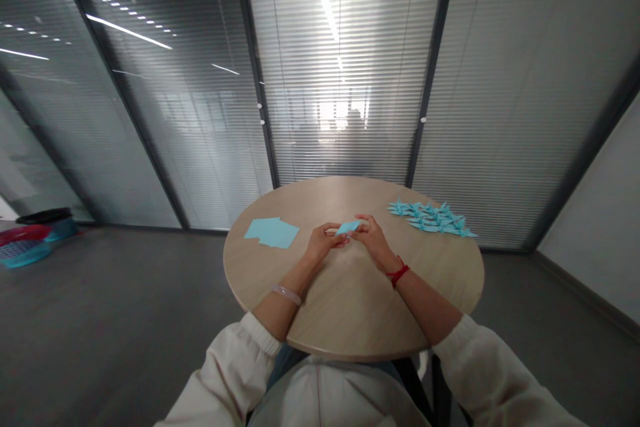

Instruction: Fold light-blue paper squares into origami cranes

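Between my two hands, over the middle of the round table, is a small folded piece of light blue paper. My left hand pinches its left end with thumb and fingers. At its right end, my right hand grips it in the same way. Loose light blue paper sheets lie overlapping on the table to the left of my left hand. To the right, past my right hand, several folded light blue paper cranes stand close together in rows.
A glass partition with blinds rises just behind the table. On the floor at far left are a blue basket with something red on it and a dark-rimmed blue container. A white wall stands at right.
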Available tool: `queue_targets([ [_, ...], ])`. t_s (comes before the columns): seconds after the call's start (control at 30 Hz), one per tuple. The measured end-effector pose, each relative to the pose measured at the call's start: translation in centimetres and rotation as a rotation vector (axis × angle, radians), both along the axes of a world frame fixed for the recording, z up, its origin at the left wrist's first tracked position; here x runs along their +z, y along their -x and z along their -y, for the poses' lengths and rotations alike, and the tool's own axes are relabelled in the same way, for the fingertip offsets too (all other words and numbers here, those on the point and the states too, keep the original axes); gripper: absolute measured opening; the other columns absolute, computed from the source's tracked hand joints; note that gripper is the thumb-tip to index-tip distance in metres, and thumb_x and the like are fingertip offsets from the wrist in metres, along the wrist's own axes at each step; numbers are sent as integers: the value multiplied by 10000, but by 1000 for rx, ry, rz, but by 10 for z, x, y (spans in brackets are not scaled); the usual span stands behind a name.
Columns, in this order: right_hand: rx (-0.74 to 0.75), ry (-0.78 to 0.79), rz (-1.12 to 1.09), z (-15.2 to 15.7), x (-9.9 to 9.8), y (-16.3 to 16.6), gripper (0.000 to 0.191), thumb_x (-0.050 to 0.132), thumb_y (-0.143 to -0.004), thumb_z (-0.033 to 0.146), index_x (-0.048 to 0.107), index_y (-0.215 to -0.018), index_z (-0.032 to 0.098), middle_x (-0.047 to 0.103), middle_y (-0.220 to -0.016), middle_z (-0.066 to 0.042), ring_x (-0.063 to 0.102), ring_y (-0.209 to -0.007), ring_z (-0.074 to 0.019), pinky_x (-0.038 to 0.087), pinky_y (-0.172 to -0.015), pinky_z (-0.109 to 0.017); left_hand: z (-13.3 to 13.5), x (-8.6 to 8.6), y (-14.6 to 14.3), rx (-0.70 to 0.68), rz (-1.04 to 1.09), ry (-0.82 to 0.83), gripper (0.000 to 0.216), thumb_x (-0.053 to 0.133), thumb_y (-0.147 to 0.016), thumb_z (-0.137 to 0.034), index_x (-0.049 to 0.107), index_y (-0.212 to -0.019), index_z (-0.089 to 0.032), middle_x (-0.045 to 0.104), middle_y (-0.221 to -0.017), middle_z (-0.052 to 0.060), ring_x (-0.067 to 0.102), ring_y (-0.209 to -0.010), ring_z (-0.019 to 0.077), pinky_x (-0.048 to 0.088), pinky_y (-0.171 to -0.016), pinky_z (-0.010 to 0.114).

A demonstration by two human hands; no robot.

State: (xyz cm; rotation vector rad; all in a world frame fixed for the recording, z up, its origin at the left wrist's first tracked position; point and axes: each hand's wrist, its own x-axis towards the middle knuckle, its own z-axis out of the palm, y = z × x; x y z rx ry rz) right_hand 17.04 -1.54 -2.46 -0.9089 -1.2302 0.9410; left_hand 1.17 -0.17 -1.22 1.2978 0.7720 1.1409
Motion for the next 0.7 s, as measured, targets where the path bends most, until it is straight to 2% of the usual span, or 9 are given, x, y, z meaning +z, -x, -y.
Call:
queue_targets([
  [0.2,-28,35,26,1,2,-5,564,757,-565,335,498,-1045,190,627,-626,53,617,-609,-158,449,-613,-273,-2,-1,0,-62,-7,-20,456,835,-572,-217,625,-966,-123,735,-788,72,684,-694,166,551,-742,316],
  [0.3,-48,28,34,1,2,-7,558,763,-569,347,518,-1041,179,639,-622,44,621,-611,-159,442,-615,-270,-1,0,1,-91,9,-28,524,829,-591,-217,600,-1052,-124,738,-865,88,691,-739,171,544,-793,341],
  [0.4,-49,31,16,1,1,-9,544,764,-580,339,536,-1044,171,660,-641,26,633,-625,-163,457,-626,-276,2,3,3,-119,8,-37,595,813,-623,-230,554,-1147,-121,737,-838,94,697,-772,187,533,-826,365],
  [0.7,7,79,-171,5,6,-9,421,735,-602,265,598,-985,158,702,-686,-6,683,-665,-188,557,-763,-385,6,4,11,-155,-3,-62,677,788,-664,-269,450,-1238,-148,730,-832,84,702,-799,205,522,-839,385],
])
